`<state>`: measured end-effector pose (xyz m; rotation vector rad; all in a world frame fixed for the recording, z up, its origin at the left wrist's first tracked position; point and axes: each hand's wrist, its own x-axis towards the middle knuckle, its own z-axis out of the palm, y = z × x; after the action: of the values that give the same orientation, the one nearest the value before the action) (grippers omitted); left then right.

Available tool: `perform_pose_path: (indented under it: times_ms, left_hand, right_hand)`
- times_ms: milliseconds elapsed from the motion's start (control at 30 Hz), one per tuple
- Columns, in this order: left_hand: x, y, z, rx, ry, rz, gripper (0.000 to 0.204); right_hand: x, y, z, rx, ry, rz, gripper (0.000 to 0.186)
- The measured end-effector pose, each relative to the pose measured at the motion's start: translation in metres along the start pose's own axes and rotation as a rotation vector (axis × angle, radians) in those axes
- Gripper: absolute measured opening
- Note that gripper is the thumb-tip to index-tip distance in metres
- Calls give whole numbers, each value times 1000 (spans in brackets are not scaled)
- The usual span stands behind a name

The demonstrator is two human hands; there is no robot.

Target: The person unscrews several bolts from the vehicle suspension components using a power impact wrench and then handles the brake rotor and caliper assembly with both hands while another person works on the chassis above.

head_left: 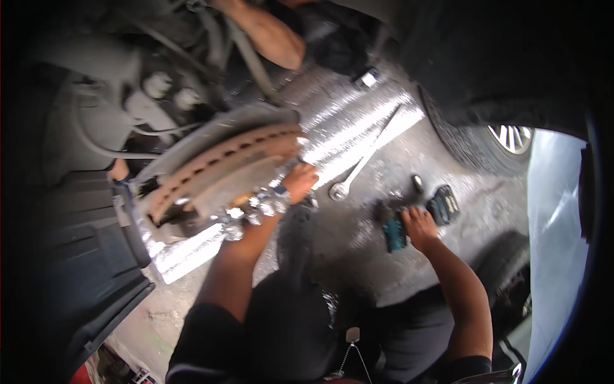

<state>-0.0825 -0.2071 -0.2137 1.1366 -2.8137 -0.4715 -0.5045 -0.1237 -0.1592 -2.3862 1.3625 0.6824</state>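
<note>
My left hand [300, 182], a watch on its wrist, is beside the rusty brake disc [233, 157] and its shiny wheel studs [252, 211]. Blur smears its fingers, so whether it holds anything is unclear. On the floor to the right, my right hand [419, 228] reaches down with its fingers stretched out, right beside a teal and black power tool [394, 235]. A second teal and black piece [442, 205], its kind unclear, lies just beyond that hand. Close by sits a small dark cylindrical piece [417, 184].
A long metal wrench [368, 160] lies partly on a silvery foil sheet [345, 121]. Another person's arm [272, 35] reaches among suspension parts at the top. A tyre [464, 137] stands at right; dark body panels [83, 230] flank the left.
</note>
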Motion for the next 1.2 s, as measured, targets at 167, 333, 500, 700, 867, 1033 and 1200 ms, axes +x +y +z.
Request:
perform_pose_path:
  times_ms: [167, 333, 500, 700, 867, 1033, 1200]
  left_hand:
    - [-7, 32, -11, 21, 154, -94, 30]
    - [-14, 109, -60, -177, 123, -12, 25]
    - [-6, 155, -178, -187, 350, 338, 24]
    - [-49, 159, -308, 192, 666, 146, 13]
    - [-64, 125, -352, 512, 887, -211, 32]
    - [-72, 103, -353, 443, 765, -479, 43]
    - [-68, 93, -350, 242, 826, -519, 46]
  right_hand:
    - [5, 32, 37, -29, 158, 27, 35]
    - [17, 38, 3, -20, 80, -23, 34]
    - [14, 47, 10, 30, 55, -37, 52]
    - [-2, 65, 13, 482, -36, -72, 68]
    - [17, 54, 85, 514, 413, 28, 47]
    - [39, 42, 59, 515, 550, 24, 28]
    - [41, 42, 62, 431, 573, 20, 30]
